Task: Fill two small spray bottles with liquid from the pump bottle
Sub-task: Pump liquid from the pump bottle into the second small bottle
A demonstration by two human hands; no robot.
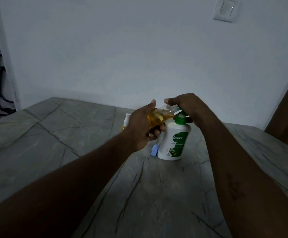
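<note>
Yellow liquid sat in the small spray bottle (160, 115). Your left hand (139, 124) held it with fingers wrapped round it, tipped so its open neck met the spout. Your right hand (189, 107) lay over the green top of the pump bottle (174, 143) on the desk (71, 134), fingers curled round it. If the neck slipped off the spout as you pushed, soap could spill.
</note>
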